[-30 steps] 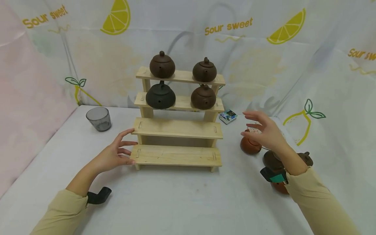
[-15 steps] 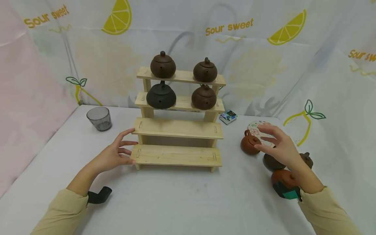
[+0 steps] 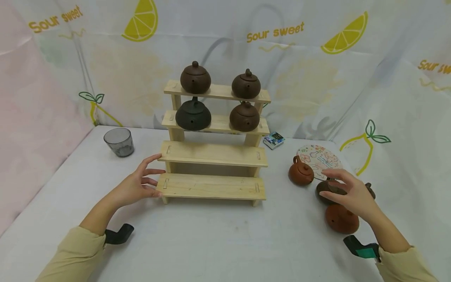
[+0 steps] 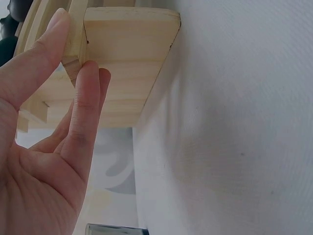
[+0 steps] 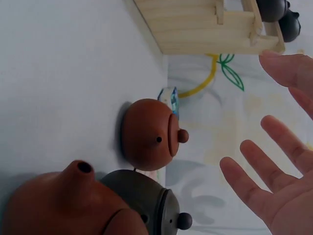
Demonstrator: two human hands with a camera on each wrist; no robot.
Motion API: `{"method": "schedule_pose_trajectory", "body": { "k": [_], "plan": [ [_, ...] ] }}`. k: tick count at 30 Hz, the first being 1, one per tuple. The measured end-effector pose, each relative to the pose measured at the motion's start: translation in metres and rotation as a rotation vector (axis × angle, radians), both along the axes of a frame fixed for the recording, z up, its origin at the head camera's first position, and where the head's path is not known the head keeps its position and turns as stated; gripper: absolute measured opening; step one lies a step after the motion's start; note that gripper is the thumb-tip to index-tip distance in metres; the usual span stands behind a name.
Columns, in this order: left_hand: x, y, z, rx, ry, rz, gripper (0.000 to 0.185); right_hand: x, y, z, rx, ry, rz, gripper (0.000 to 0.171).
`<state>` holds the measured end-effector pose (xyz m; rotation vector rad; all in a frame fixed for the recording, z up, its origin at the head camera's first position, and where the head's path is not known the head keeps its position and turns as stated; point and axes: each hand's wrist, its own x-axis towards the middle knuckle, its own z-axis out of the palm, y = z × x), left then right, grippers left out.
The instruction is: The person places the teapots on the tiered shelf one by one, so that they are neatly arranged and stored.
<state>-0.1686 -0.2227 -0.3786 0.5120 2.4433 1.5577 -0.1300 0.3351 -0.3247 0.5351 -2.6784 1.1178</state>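
My left hand [image 3: 135,188] holds the left end of a four-tier wooden display stand [image 3: 211,186]. In the left wrist view, thumb and fingers lie on either side of a board's end [image 4: 76,44]. To the right, my right hand [image 3: 359,197] hovers over a dark brown teapot [image 3: 322,188], thumb and fingers spread apart with nothing between them. A reddish clay teapot [image 3: 341,219] sits in front of that one, and another reddish teapot [image 3: 301,173] stands farther back. Part of a further dark teapot [image 3: 370,190] shows behind the hand.
Two dark brown teapots, one at left [image 3: 195,80] and one at right [image 3: 246,86], stand on the top tier. Below are a blackish teapot [image 3: 193,115] and a brown one [image 3: 244,117]. A grey glass [image 3: 119,143], a small box [image 3: 273,140] and a floral round mat [image 3: 320,156] lie around.
My right hand has moved right and toward me, from above the rear reddish teapot to above the dark brown one, uncovering the mat. The left hand stays on the stand.
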Motion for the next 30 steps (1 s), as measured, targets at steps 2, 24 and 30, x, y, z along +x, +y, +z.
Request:
{"method": "schedule_pose_trajectory", "body": {
  "k": [2,24,30],
  "plan": [
    [0.000,0.000,0.000,-0.002,-0.002,0.001,0.109,0.003,0.005,-0.003,0.021,-0.006,-0.008,0.052],
    [0.000,0.000,0.000,-0.001,-0.007,-0.002,0.110,0.043,0.045,-0.021,0.297,-0.181,-0.180,0.054],
    [0.000,0.000,0.000,0.004,-0.005,-0.001,0.110,0.048,0.048,-0.027,0.323,-0.272,-0.142,0.061]
  ]
}}
